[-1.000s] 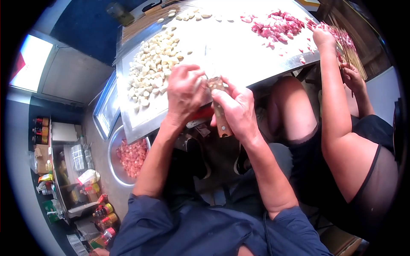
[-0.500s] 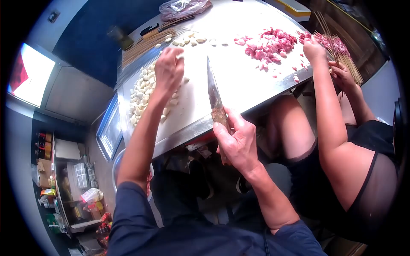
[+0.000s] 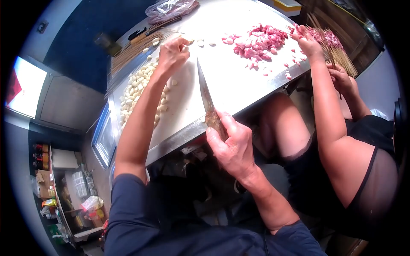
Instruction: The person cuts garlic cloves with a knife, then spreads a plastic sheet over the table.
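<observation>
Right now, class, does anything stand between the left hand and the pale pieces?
Nothing visible does. The left hand is near the far end of the pile of pale pieces, its forearm hiding some. The knife in the right hand points forward, right of the pile, not between.

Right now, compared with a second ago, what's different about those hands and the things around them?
The left hand has reached forward from beside the knife to the far end of the garlic cloves; whether it holds one is unclear. The right hand still grips the knife, and the chopped meat stays heaped on the table.
</observation>
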Tool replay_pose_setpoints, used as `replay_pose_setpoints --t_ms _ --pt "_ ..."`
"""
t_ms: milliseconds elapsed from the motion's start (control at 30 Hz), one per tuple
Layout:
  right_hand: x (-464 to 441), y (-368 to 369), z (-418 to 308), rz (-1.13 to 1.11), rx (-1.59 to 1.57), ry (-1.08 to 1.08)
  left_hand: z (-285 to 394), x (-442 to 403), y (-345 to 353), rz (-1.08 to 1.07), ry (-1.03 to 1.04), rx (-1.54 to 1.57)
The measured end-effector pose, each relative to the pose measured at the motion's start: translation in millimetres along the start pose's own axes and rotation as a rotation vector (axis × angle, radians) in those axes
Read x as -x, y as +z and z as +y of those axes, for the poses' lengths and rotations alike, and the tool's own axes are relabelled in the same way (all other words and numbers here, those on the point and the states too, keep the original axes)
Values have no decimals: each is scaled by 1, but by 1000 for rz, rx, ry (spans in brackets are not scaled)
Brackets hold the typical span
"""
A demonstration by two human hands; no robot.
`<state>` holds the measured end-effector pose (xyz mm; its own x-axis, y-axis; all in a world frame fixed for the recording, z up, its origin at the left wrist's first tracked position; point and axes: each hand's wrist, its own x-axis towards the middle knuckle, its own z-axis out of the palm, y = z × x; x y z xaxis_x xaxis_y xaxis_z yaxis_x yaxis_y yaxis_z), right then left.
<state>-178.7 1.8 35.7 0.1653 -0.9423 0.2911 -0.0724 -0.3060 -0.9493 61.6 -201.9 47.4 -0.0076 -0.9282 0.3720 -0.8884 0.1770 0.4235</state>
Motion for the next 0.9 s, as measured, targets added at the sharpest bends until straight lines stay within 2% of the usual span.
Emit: replay_pose_setpoints --t_ms 133,267,333,400,500,533,600,900 --pt "0 -3 -1 7 -45 58 38 89 -25 -37 126 184" --pt "-1 -2 1 -15 -19 72 53 160 -26 -134 83 351" --pt "0 -3 0 -81 88 78 60 180 -18 -26 -17 395" --pt "2 1 0 -92 226 7 57 186 -9 114 58 353" --pt "4 5 7 -121 303 -19 54 190 -1 193 69 291" --pt "4 5 7 -126 307 -19 56 191 0 196 64 295" --pt "4 6 7 -146 360 -34 61 194 -1 192 -172 484" --pt "6 7 10 -207 409 -68 51 193 4 175 -160 467"
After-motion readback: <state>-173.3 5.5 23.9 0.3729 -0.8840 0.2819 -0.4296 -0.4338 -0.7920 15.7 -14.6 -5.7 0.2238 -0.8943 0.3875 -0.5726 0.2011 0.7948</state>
